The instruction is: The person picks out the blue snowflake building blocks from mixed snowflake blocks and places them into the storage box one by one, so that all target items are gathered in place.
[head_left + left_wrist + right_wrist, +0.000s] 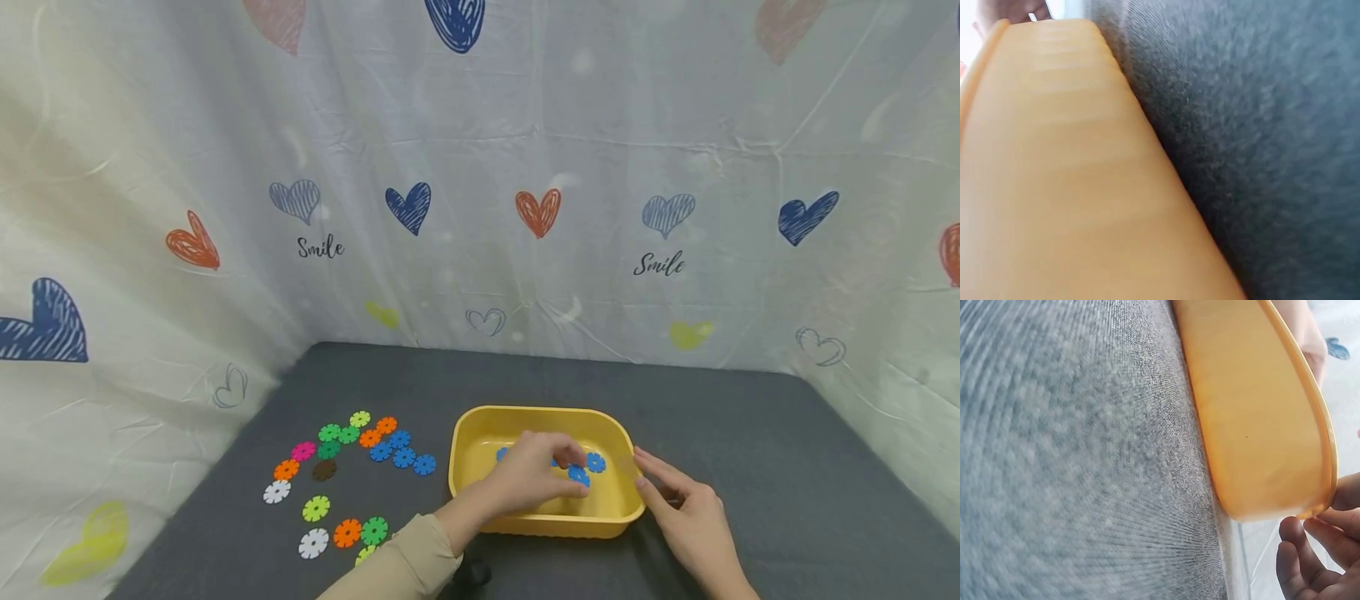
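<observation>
A yellow plastic tub (555, 527) stands on the dark cloth and holds several blue notched discs (596, 462). Over the tub reaches my left hand (528, 475), its thumb and fingers bent and apart, with nothing visible between them. Part of the discs is hidden behind it. At the tub's right end, my right hand (693, 521) holds the rim. The right wrist view shows its fingers (1329, 540) against the tub's outer wall (1260, 425) and rim. Only the tub's side (1085, 156) fills much of the left wrist view.
Left of the tub lie several loose notched discs: blue (403, 457), green (374, 530), orange (347, 533), white (313, 543), pink (303, 451) and brown (325, 470). A small black object (474, 573) sits by the left sleeve. A heart-print curtain (480, 208) hangs behind the table.
</observation>
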A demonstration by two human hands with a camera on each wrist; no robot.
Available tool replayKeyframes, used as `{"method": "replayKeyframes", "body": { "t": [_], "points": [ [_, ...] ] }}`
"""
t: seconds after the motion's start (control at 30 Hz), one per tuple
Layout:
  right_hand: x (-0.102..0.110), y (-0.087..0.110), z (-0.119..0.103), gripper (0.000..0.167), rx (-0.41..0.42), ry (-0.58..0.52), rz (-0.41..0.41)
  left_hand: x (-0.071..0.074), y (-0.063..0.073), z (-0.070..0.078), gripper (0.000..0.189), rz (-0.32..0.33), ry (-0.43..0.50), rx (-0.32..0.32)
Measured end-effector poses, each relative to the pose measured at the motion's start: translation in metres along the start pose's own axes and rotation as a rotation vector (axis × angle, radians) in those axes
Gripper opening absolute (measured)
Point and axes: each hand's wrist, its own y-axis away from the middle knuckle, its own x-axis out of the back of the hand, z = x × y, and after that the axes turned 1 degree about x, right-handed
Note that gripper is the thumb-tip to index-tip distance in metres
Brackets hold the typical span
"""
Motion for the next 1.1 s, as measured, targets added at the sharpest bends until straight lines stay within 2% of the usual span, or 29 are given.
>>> {"method": "replayKeyframes", "body": {
  "t": [0.27,0.63,0.77,0.97,1.1],
  "points": [
    [0.0,0.001,0.0,0.036,-0.011,-0.015,-0.01,-0.008,-0.022,-0.005,0.026,-0.114,-0.021,0.061],
    [0.001,0.0,-0.001,0.035,-0.007,-0.023,-0.007,-0.017,-0.029,-0.009,0.029,-0.178,-0.126,-0.034],
    [0.001,0.001,-0.001,0.036,-0.004,-0.017,-0.005,-0.018,-0.029,-0.01,0.032,-0.165,-0.15,-0.028],
    [0.001,0.0,-0.001,0.035,-0.007,-0.003,0.003,-0.019,-0.028,-0.01,0.034,-0.103,-0.178,0.026],
    [0.0,0.0,-0.001,0.035,-0.004,-0.003,0.001,-0.02,-0.028,-0.01,0.032,-0.095,-0.176,0.034]
  ]
}}
